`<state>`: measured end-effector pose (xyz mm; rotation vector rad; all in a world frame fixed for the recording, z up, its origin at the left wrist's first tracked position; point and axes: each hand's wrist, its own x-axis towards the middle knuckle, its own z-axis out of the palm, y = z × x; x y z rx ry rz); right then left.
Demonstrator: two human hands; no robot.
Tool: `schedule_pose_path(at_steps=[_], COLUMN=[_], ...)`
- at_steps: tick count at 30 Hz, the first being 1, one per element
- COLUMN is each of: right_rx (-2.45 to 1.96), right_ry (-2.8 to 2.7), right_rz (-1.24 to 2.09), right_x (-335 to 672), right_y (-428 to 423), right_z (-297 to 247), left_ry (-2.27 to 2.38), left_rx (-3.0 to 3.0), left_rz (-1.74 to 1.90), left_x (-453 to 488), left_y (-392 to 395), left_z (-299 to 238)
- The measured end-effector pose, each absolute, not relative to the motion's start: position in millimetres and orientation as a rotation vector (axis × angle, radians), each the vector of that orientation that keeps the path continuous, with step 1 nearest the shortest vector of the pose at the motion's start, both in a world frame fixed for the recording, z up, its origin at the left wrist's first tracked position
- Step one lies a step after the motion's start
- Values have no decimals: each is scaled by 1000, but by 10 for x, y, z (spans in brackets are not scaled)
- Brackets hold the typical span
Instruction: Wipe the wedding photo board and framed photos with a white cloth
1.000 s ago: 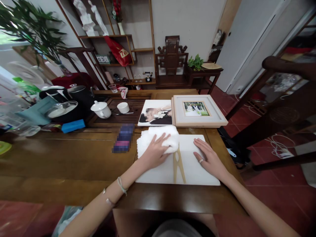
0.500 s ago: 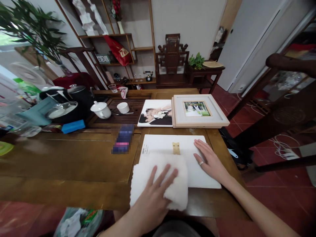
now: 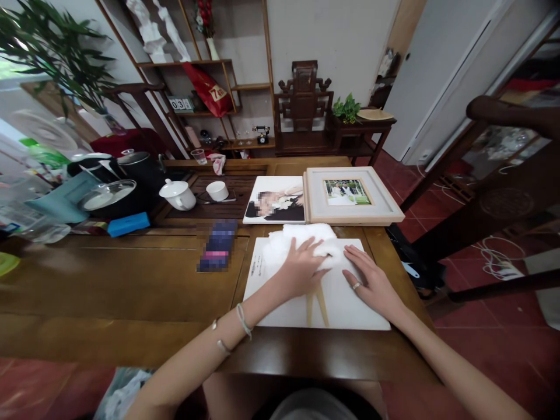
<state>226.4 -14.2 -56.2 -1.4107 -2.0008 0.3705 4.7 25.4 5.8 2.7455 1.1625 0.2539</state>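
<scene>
Cloth wipe on the white frame back (image 3: 350, 303)
Left hand (image 3: 301, 268), spread, presses the cloth (image 3: 301, 238) at its far edge; right hand (image 3: 371, 283) lies flat, steadying it. The next stroke likely needs that hold.

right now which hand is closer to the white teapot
Left. The left hand rests on a white cloth, toward the person and right of the white teapot; the right hand lies flat even farther right.

left hand (image 3: 301, 269) flat, fingers spread | right hand (image 3: 371, 283) flat, palm down
</scene>
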Motion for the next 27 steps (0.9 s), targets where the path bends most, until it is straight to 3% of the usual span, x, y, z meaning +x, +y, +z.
schedule_pose_path(at_steps=[13,27], right_rx=[-1430,-1423], right_ry=[-1903,-2082], right_rz=[453,302], right_x=[2313,2318], right_y=[-131,-304], right_z=[-551,-547], left_ry=[962,1106], left_rx=[2964,2755], left_rz=[100,243], left_x=[255,622], left_y=[-969,434], left_z=[47,99])
